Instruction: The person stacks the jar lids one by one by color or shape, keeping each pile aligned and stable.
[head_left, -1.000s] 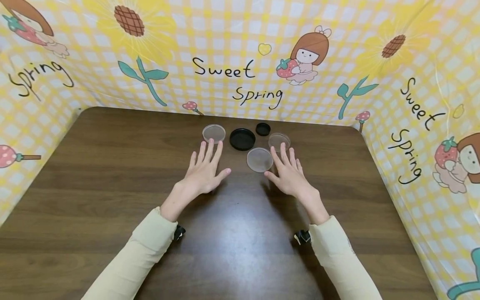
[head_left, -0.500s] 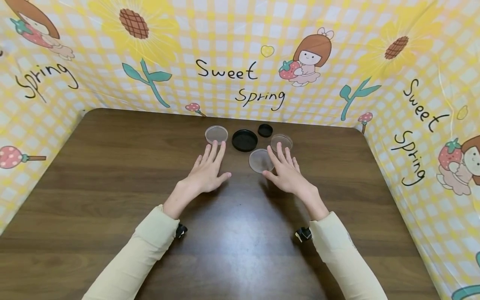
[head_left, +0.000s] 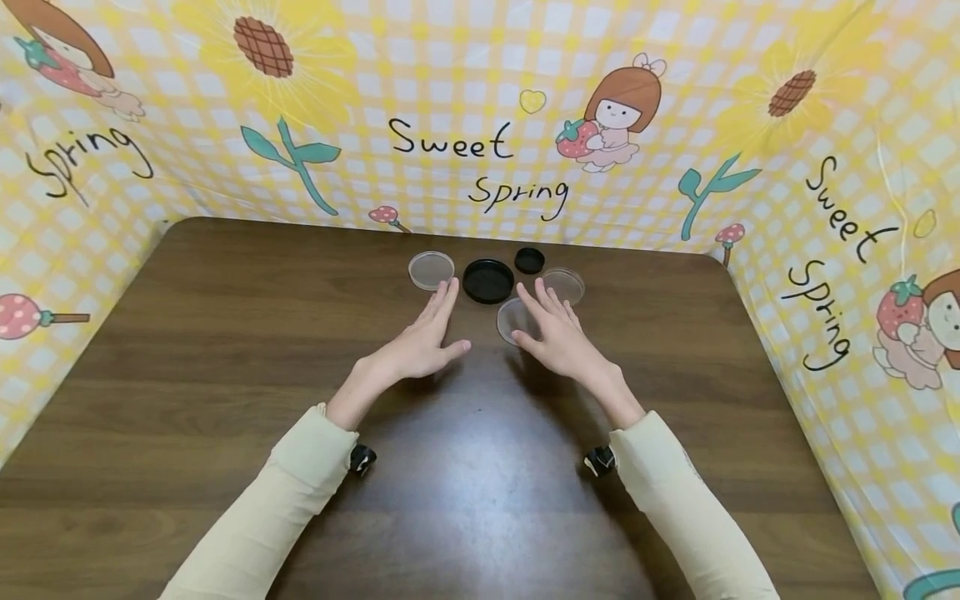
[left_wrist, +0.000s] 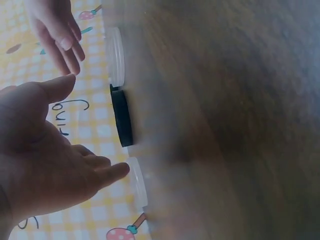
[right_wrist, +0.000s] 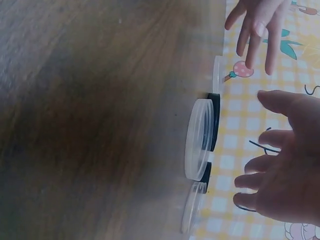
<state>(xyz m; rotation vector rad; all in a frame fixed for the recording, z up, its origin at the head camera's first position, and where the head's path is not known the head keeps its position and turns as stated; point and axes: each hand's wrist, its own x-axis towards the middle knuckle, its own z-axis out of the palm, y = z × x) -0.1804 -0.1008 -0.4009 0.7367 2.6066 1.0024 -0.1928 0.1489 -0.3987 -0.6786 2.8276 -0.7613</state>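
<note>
My left hand (head_left: 418,346) hovers above the table with fingers extended and thumb apart, holding nothing. Its fingertips are nearest a shallow clear round lid or dish (head_left: 431,268) at the left of the group. Between the hands lies a larger black round lid (head_left: 488,282), with a small black one (head_left: 529,260) behind it. My right hand (head_left: 561,342), fingers spread and holding nothing, hovers over a clear front disc (head_left: 510,321) and partly hides it. Behind its fingers sits another clear disc (head_left: 567,283). In the right wrist view, the clear front disc (right_wrist: 196,140) stands apart from the hand.
A dark wooden table (head_left: 225,375) lies under everything. Yellow checked cloth (head_left: 442,83) with printed figures hangs along its back and sides. The discs sit close together near the back edge.
Both hands have drifted inward, toward each other. The left fingers have drawn together and turned sideways; the right hand covers more of the clear front disc. The discs have stayed in place.
</note>
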